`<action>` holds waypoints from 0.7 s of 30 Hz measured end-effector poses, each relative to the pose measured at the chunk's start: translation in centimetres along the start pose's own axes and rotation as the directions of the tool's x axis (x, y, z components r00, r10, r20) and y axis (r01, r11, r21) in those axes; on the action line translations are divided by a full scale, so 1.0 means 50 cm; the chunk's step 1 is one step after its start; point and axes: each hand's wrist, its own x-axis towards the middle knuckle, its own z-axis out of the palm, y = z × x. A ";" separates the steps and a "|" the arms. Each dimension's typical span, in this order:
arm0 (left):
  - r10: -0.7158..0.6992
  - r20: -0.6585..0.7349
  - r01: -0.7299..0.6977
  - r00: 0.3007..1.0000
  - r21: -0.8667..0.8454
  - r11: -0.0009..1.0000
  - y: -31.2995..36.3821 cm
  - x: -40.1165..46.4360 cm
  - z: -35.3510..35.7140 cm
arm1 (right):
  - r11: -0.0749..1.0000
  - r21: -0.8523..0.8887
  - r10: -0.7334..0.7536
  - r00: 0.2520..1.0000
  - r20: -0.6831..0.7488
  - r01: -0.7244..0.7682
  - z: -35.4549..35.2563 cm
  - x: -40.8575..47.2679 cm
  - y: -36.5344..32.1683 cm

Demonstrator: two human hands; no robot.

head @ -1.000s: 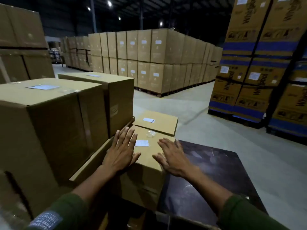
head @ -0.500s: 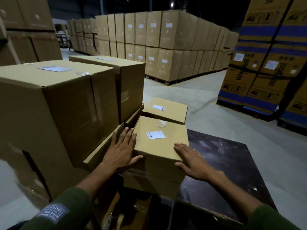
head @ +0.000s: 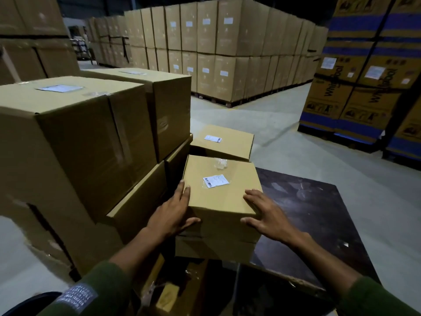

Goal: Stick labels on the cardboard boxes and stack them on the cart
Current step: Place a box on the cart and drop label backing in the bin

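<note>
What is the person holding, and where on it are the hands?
The small labelled box: left hand flat against its left side, right hand on its right front corner.

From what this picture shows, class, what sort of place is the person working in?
Most likely a warehouse: tall blocks of stacked cartons on pallets, a bare concrete floor, and printed appliance boxes stacked high at the right.

Left hand: fingertips hidden behind small box left side | label: print too small to read | lower box: mostly covered by small box | dark cart deck: near edge hidden by clutter | sleeve patch: text blurred | printed cartons: cut off at right edge
</note>
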 end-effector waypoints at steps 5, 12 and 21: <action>0.014 -0.027 -0.013 1.000 0.041 0.999 0.062 -0.009 0.017 | 1.000 0.000 -0.013 1.000 -0.010 0.013 -0.022 -0.042 0.047; 0.028 -0.044 -0.026 0.999 0.047 0.999 0.194 -0.020 0.051 | 1.000 -0.010 0.001 1.000 -0.010 -0.001 -0.082 -0.140 0.132; 0.075 -0.035 -0.074 0.997 0.024 0.997 0.439 0.005 0.089 | 0.996 -0.012 0.087 0.996 -0.022 -0.087 -0.195 -0.295 0.284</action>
